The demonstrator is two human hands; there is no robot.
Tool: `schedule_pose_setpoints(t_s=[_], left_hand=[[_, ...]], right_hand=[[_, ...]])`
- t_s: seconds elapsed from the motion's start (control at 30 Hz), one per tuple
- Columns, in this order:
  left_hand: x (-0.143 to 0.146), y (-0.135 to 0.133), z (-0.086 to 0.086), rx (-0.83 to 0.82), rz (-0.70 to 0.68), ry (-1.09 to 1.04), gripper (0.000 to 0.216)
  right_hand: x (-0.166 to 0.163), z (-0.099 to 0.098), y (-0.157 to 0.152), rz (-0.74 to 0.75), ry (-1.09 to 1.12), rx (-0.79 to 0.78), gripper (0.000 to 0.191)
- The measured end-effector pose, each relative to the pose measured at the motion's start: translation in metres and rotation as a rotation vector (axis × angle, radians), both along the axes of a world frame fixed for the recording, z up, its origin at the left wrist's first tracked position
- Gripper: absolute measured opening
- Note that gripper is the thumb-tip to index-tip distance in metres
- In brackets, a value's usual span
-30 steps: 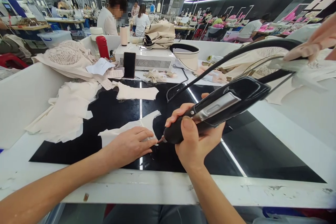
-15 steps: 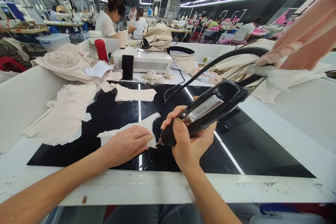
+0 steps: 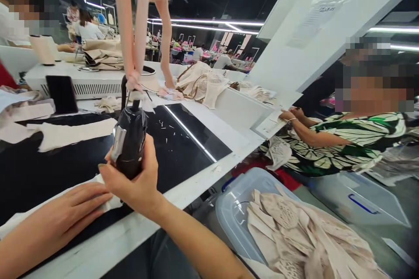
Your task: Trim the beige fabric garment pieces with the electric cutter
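My right hand (image 3: 140,194) is wrapped round a black corded hand tool (image 3: 129,150) with a metal lever on its side. The tool stands nearly upright, and its lower tip is hidden behind my fingers. Flat beside it lies my left hand (image 3: 73,211), fingers stretched out on a cream fabric piece (image 3: 113,202). That fabric rests on a black glossy board (image 3: 183,139), mostly covered by my hand. Pink straps (image 3: 132,39) hang from above and are knotted at the tool's top. Another cream fabric piece (image 3: 77,133) lies farther back.
A phone (image 3: 61,94) leans against a white vented box (image 3: 94,85) at the back. Lace garments (image 3: 206,83) lie back right. Beyond the table's right edge, a tub (image 3: 225,216) holds beige garments (image 3: 294,235). A co-worker (image 3: 327,148) sits at the right.
The view has swung right, bringing the co-worker and tub into sight. In my right hand the tool has tilted more upright. My left hand still lies on the fabric.
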State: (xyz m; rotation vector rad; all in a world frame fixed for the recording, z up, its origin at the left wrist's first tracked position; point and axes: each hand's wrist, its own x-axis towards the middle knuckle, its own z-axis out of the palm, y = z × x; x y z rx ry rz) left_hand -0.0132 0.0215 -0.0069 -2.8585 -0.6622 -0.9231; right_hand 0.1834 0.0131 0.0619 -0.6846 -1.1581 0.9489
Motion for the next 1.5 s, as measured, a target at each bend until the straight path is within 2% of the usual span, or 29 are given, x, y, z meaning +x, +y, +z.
schedule_pose_setpoints(t_s=[0.07, 0.13, 0.3, 0.43, 0.6, 0.83, 1.1, 1.5], left_hand=[[0.0, -0.006, 0.008, -0.019, -0.014, 0.056, 0.029], [0.0, -0.014, 0.017, -0.079, -0.032, 0.114, 0.029], [-0.002, -0.028, 0.031, -0.26, -0.083, 0.184, 0.03], [0.005, -0.026, 0.035, -0.196, -0.053, 0.168, 0.029], [0.029, -0.007, 0.032, -0.081, 0.024, 0.179, 0.023], [0.054, 0.018, 0.023, -0.026, 0.053, 0.238, 0.023], [0.056, 0.028, 0.01, -0.019, 0.066, 0.296, 0.025], [0.05, 0.021, 0.016, -0.057, 0.102, 0.282, 0.025]], right_hand=[[0.007, 0.002, 0.0, -0.015, -0.008, 0.039, 0.044], [0.018, 0.003, 0.006, -0.103, -0.022, 0.084, 0.046], [0.041, 0.001, 0.036, -0.241, 0.001, 0.161, 0.035], [0.046, 0.001, 0.051, -0.223, 0.046, 0.247, 0.034], [0.042, 0.001, 0.056, -0.204, 0.052, 0.256, 0.032], [0.038, -0.007, 0.061, -0.192, 0.005, 0.24, 0.032], [0.038, -0.011, 0.063, -0.209, -0.022, 0.227, 0.033], [0.037, -0.007, 0.061, -0.192, -0.028, 0.225, 0.033]])
